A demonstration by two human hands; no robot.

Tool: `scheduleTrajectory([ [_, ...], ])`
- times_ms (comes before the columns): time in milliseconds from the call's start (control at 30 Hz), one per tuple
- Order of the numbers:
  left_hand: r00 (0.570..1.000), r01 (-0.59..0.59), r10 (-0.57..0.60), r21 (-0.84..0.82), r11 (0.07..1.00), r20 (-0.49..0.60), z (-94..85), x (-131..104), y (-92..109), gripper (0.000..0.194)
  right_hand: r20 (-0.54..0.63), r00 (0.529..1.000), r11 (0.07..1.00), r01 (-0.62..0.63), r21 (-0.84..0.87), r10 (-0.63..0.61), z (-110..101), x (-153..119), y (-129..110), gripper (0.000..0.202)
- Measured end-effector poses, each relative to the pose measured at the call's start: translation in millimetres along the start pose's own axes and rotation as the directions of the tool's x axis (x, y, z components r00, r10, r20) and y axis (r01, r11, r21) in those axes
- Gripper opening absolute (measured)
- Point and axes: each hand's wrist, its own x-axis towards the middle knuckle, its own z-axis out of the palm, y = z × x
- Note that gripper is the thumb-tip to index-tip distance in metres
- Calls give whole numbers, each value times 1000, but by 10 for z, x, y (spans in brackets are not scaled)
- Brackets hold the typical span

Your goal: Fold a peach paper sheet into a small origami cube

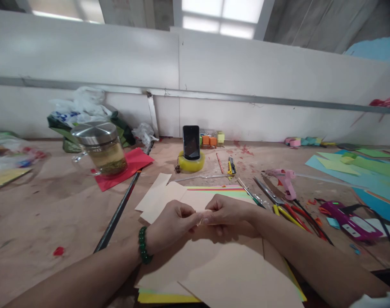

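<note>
Phone (191, 143) behind paper (227, 267), mug (108, 157) left

The paper sheets (227, 265) looked matt, the mug (106, 155) clear glass, its lid (94, 131) shiny metal, the bracelet beads (143, 244) glossy.

One bare left hand (172, 219), one bare right hand (225, 209); from these, one steel-lidded glass mug (105, 158) at ten o'clock, one black phone (191, 142) and one yellow tape roll (191, 165) at twelve, one pink plastic glue gun (288, 185) at two.
</note>
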Motion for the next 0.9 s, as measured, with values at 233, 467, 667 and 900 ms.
scheduleTrajectory([
  [233, 996, 92, -92, -117, 989, -2, 8, 13, 57, 34, 5, 997, 996, -77, 47, 77, 12, -4, 15, 46],
  [467, 986, 163, -154, -217, 962, 56, -6, 20, 112, 32, -13, 997, 992, -76, 104, 78, 33, -22, -19, 35],
  [667, 976, 216, -206, -195, 957, 71, -26, 33, 91, 31, -23, 995, 992, -99, 83, 101, 35, -9, 0, 34],
  [900, 972, 233, -217, -216, 948, 93, -34, 42, 89, 29, -41, 989, 987, -139, 85, 143, 44, -18, -47, 33],
])
